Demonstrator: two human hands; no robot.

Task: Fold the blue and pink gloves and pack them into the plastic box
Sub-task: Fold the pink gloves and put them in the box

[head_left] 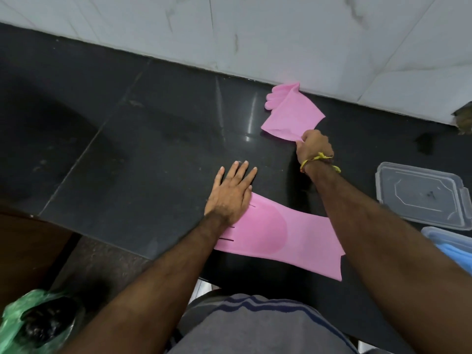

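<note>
We are pressing our left hand (231,194), fingers spread, on the near pink glove (278,236), while our right hand (314,146) is pinching the far pink glove (293,112) (no writing readable); the plastic box (444,245) is sitting at right.

Glossy black stone counter (153,139); matt rubbery pink gloves (275,233); clear plastic lid (421,195).

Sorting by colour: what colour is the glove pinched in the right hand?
Pink; the glove shows clearly in the head view.
</note>
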